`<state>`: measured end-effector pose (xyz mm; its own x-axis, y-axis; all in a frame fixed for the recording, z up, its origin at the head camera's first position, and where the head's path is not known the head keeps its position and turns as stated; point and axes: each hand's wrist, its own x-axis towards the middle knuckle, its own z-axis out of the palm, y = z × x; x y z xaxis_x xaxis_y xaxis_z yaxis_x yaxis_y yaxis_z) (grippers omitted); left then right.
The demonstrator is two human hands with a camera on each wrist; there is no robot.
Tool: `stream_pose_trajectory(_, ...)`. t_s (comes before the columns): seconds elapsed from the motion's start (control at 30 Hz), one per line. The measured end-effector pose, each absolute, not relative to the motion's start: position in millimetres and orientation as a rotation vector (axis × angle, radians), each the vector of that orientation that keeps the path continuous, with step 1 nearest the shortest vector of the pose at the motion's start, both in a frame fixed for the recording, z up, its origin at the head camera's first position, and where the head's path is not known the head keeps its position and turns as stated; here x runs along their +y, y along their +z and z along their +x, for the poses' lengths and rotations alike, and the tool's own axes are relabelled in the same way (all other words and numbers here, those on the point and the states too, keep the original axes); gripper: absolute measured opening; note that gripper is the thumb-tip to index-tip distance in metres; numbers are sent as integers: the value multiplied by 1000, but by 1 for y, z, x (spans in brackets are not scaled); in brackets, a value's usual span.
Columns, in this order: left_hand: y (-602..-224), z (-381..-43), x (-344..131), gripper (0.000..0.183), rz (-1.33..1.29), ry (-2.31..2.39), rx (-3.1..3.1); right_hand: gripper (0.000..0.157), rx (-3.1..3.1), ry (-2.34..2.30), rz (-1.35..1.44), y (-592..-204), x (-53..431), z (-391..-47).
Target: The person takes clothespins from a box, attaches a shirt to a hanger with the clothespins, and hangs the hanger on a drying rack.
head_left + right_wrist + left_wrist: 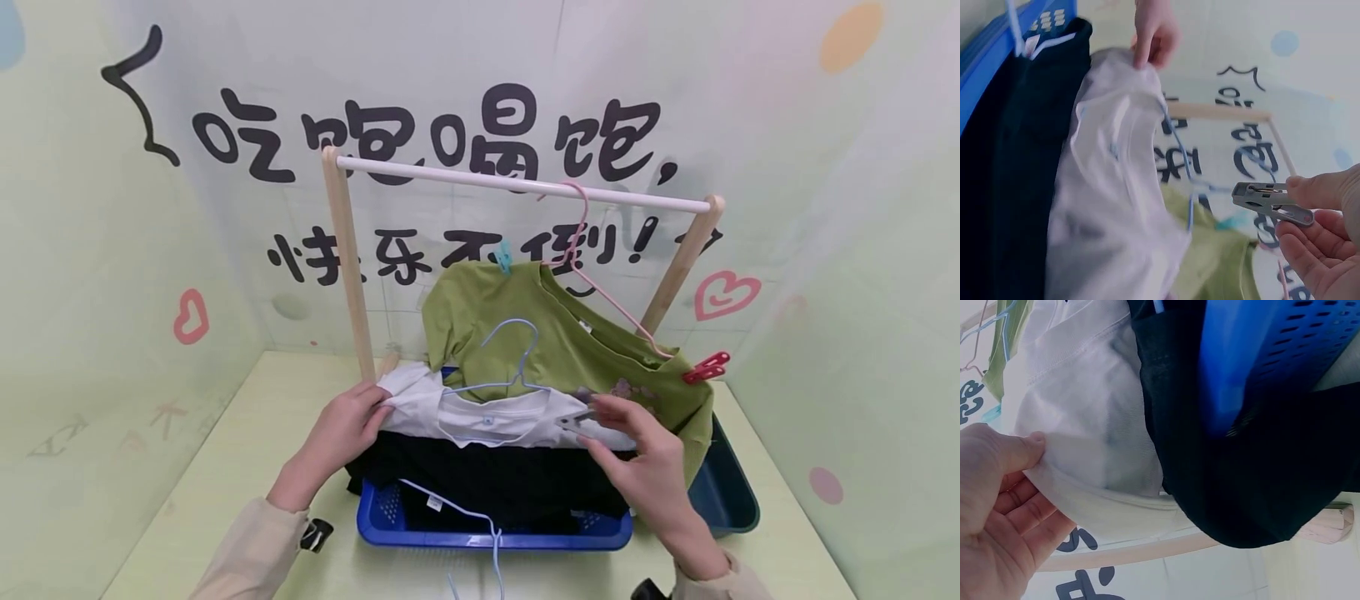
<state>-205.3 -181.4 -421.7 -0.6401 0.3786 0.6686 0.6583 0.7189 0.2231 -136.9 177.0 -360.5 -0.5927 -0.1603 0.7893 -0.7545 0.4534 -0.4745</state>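
A white shirt (pixel 416 412) with a light blue hanger (pixel 519 367) in its neck lies over a black garment (pixel 487 475). At the shirt's left shoulder end, my left hand (pixel 347 425) pinches the fabric between thumb and fingers, as the left wrist view shows too. My right hand (pixel 652 467) holds a grey clothespin (pixel 1272 203) between thumb and fingertips, over the shirt's right part in the head view. Behind hangs a green shirt (pixel 510 321) on a pink hanger (pixel 611 302), with a teal clothespin (pixel 504 258) and red clothespins (pixel 705 369) at its shoulders.
A wooden rack with a white bar (pixel 450 176) stands at the back and carries the pink hanger. Under the clothes sits a blue basket (pixel 495 542), from which another light blue hanger (pixel 497 554) sticks out in front. A dark green bin (pixel 742 500) is at the right.
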Motion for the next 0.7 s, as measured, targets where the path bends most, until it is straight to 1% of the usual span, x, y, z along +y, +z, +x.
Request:
stream_pose_trajectory(0.2,-421,-205,-182,13,-791,-610,-2314,42,-1936,1147,931,-361,142,-151)
stream_pose_trajectory(0.37,-422,-204,-183,13,-780,-625,-2334,38,-1923,1125,1054,-362,107,-165)
stream_pose_trajectory(0.7,-420,-202,-182,14,-797,-631,-2304,28,-1983,1096,1123,-359,52,-191)
